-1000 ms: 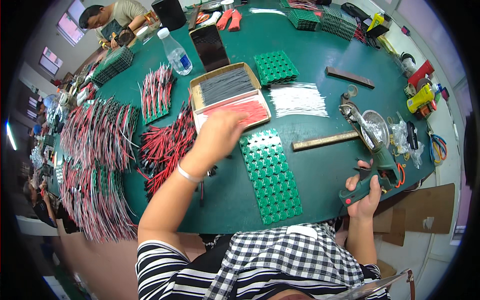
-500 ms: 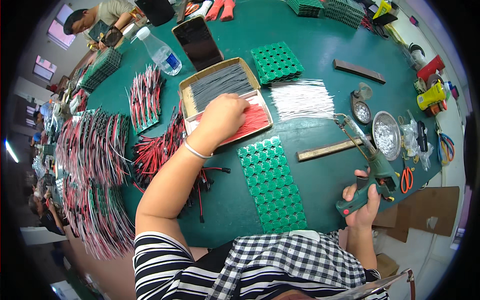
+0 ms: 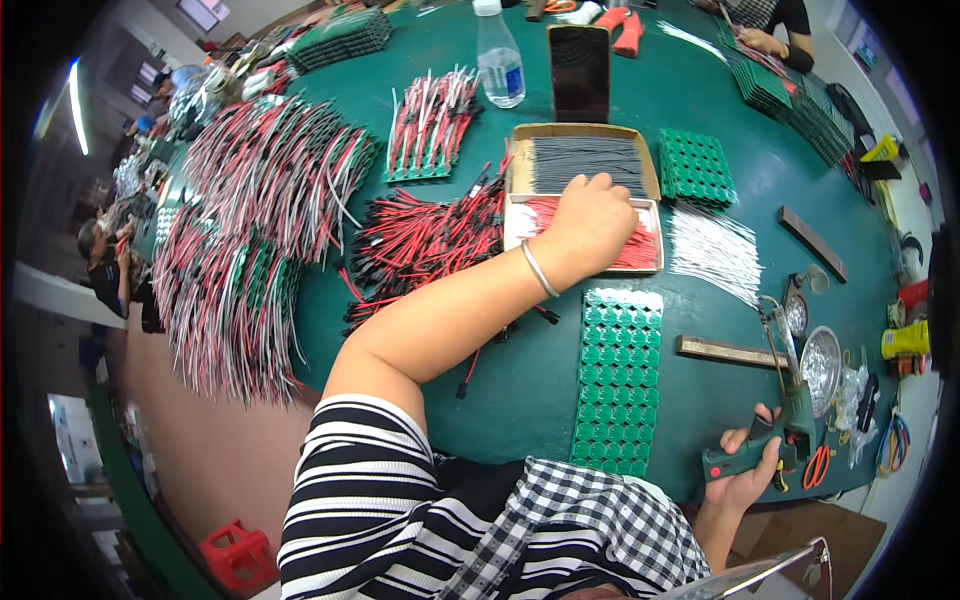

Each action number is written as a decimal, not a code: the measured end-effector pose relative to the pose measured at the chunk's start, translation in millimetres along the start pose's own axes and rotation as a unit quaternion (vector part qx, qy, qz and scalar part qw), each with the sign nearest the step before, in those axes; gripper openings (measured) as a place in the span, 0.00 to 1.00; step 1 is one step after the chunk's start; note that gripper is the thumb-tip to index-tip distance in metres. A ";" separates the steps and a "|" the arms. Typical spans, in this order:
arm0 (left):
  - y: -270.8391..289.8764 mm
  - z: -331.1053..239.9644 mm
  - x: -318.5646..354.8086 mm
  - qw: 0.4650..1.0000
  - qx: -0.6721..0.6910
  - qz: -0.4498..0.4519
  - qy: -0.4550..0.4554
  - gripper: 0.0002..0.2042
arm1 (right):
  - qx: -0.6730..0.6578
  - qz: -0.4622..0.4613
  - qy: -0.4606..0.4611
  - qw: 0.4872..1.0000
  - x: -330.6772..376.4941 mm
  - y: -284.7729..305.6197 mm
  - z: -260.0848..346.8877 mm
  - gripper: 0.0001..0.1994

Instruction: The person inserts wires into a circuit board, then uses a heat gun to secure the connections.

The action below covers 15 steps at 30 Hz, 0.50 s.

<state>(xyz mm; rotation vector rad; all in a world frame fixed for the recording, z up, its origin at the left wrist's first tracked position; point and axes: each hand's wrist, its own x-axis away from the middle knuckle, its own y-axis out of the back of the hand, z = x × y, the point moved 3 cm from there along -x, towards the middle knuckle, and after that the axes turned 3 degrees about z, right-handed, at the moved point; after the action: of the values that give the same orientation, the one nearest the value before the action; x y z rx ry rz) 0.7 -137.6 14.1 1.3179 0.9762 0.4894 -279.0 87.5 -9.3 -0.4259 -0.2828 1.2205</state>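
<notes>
My left hand [image 3: 597, 225] is over the red wires [image 3: 638, 248] in the front part of a shallow cardboard box [image 3: 648, 180]. Its fingers are curled downward; the fingertips, and whatever they pinch, are hidden. Dark grey wires [image 3: 588, 165] fill the box's rear part. My right hand [image 3: 745, 470] grips a green soldering gun [image 3: 745, 458] by its handle, the metal tip pointing away from me toward the white wires [image 3: 715, 253]. Between my hands lies a panel of round green circuit boards [image 3: 617, 385], flat on the table.
Left of the box are red-black cables [image 3: 430, 235] and large wired-board bundles [image 3: 270, 180]. A phone [image 3: 580, 75] and water bottle [image 3: 499, 65] stand behind. At right lie a wooden bar [image 3: 730, 352], a metal dish [image 3: 820, 370] and orange-handled scissors [image 3: 817, 466]. Another person's hand [image 3: 763, 42] is at the far right.
The view has swung left, so the table appears shifted to the right. My left hand stays over the red wires; my right hand still holds the soldering gun.
</notes>
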 end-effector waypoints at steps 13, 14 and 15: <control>-4.9 -5.2 6.6 0.997 -0.018 -0.071 0.005 0.05 | 0.003 -0.022 0.007 1.000 6.9 -6.7 7.4 0.24; -5.4 -8.1 7.6 0.997 -0.024 -0.071 -0.016 0.04 | 0.002 -0.019 0.009 1.000 8.0 -6.5 8.2 0.24; -5.5 -8.3 8.0 0.997 -0.023 -0.073 -0.015 0.04 | 0.002 -0.015 0.010 1.000 8.9 -6.4 8.7 0.24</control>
<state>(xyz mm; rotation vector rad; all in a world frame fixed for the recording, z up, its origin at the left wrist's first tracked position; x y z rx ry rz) -3.0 -127.8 6.8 1.2007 1.0222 0.3762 -274.5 95.6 1.3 -0.4292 -0.2686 1.1871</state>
